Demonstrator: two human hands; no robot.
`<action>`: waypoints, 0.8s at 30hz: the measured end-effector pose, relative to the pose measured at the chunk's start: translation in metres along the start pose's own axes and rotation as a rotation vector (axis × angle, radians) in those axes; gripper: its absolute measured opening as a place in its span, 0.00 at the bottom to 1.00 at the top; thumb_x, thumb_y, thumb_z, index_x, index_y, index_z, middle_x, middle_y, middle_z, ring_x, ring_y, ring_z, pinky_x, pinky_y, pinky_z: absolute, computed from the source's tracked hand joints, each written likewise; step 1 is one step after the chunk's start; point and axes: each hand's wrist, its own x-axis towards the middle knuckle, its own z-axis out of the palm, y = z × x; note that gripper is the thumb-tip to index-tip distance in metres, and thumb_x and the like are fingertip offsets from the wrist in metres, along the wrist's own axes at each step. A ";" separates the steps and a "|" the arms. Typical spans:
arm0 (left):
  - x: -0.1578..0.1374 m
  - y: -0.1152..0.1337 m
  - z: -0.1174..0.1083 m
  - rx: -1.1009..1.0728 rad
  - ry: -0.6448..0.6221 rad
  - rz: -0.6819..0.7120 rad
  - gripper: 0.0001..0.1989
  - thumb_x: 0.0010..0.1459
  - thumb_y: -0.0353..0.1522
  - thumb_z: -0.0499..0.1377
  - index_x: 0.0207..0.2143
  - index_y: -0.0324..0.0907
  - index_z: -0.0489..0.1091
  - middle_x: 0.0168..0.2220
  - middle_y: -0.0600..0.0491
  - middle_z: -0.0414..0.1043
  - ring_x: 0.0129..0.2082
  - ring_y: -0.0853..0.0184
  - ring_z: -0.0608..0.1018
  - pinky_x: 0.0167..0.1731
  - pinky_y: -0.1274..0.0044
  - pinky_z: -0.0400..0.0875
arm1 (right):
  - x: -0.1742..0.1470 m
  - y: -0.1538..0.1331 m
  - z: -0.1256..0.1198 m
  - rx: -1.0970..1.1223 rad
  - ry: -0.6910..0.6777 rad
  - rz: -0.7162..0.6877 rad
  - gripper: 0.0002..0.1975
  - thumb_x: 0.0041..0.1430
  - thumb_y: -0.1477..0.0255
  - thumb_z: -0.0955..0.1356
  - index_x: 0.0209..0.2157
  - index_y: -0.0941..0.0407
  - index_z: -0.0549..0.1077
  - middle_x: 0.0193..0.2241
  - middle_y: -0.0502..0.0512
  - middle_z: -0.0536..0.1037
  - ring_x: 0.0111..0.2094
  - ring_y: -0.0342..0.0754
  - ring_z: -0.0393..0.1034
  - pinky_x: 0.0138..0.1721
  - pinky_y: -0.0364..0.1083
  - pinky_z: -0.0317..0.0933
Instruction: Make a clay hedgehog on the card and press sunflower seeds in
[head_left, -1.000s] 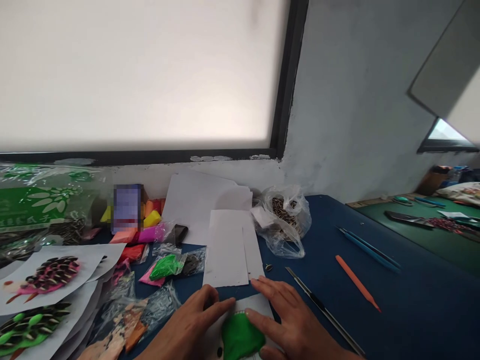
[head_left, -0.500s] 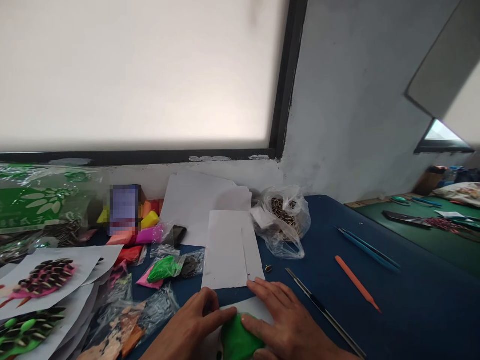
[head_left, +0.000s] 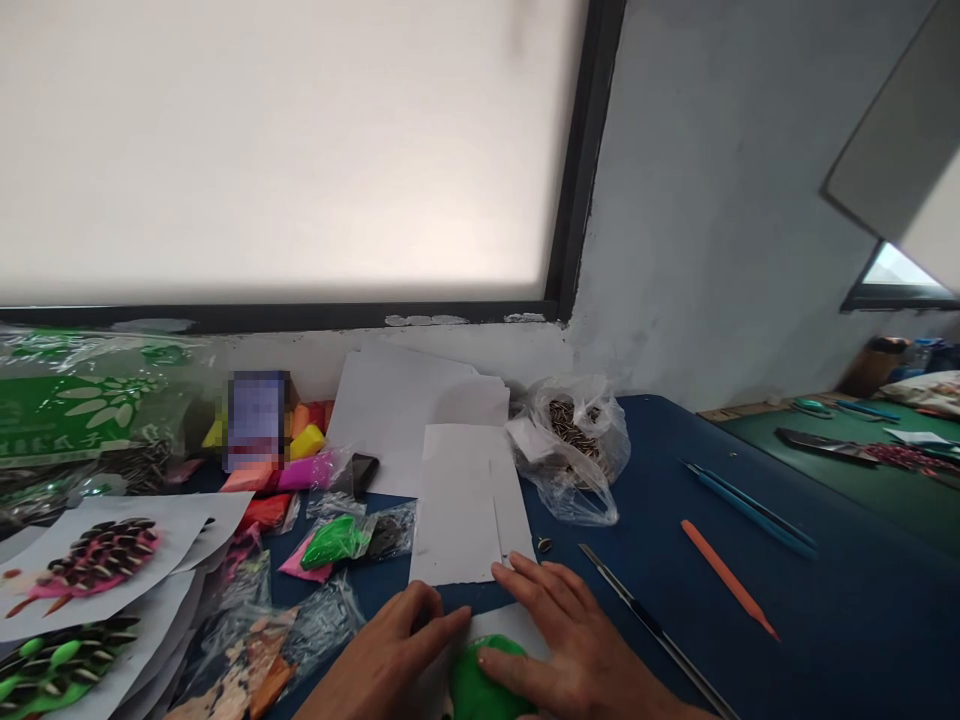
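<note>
A lump of green modelling clay (head_left: 480, 690), flattened and rounded, lies on a sheet of white paper (head_left: 517, 622) at the bottom of the view. My right hand (head_left: 559, 640) rests over its right side with fingers spread on the paper, its thumb pressing the clay's top. At the left edge of the clay is my left hand (head_left: 405, 640), its thumb stretched toward the clay and the other fingers bent but apart. The lower part of the clay is cut off by the frame.
To the left are finished clay-and-seed pictures (head_left: 112, 560) and bagged coloured clay (head_left: 334, 542). Ahead lie white sheets (head_left: 457, 500) and a plastic bag of striped seeds (head_left: 574, 430). On the right are a craft knife (head_left: 637, 610), an orange tool (head_left: 727, 578) and blue tweezers (head_left: 750, 508).
My left thumb has drawn back slightly from the top of the clay. The right thumb stays on it. The whole view has shifted a little.
</note>
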 end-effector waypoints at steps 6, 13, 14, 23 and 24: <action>0.000 0.005 0.000 0.065 0.038 0.010 0.23 0.61 0.37 0.60 0.59 0.50 0.64 0.46 0.49 0.66 0.43 0.60 0.73 0.42 0.73 0.70 | 0.005 0.001 0.008 -0.017 0.032 -0.008 0.22 0.68 0.50 0.58 0.51 0.44 0.74 0.68 0.58 0.55 0.67 0.64 0.50 0.60 0.65 0.54; 0.000 0.007 0.004 0.083 0.075 -0.028 0.25 0.58 0.38 0.63 0.58 0.50 0.65 0.44 0.50 0.67 0.41 0.61 0.74 0.40 0.74 0.69 | 0.004 0.000 0.007 0.076 0.020 0.067 0.23 0.70 0.52 0.54 0.53 0.43 0.73 0.65 0.59 0.61 0.65 0.62 0.55 0.54 0.64 0.62; 0.000 0.007 0.004 0.079 0.067 -0.029 0.25 0.59 0.39 0.62 0.58 0.51 0.64 0.44 0.51 0.67 0.41 0.61 0.74 0.40 0.74 0.69 | 0.003 0.000 0.007 0.087 0.025 0.070 0.23 0.71 0.52 0.54 0.54 0.42 0.72 0.65 0.59 0.61 0.65 0.62 0.55 0.54 0.63 0.62; 0.001 0.005 0.006 0.111 0.092 -0.031 0.21 0.62 0.37 0.59 0.57 0.50 0.66 0.45 0.50 0.68 0.42 0.62 0.74 0.42 0.75 0.69 | 0.008 -0.006 0.020 -0.039 0.034 0.007 0.21 0.65 0.49 0.62 0.54 0.41 0.72 0.67 0.55 0.58 0.65 0.62 0.55 0.58 0.62 0.59; 0.000 0.007 0.005 0.112 0.097 -0.031 0.21 0.62 0.37 0.59 0.58 0.50 0.66 0.45 0.50 0.68 0.42 0.62 0.74 0.42 0.75 0.69 | 0.008 -0.007 0.020 -0.033 0.034 0.022 0.22 0.64 0.48 0.62 0.54 0.41 0.72 0.67 0.54 0.58 0.64 0.62 0.56 0.59 0.62 0.59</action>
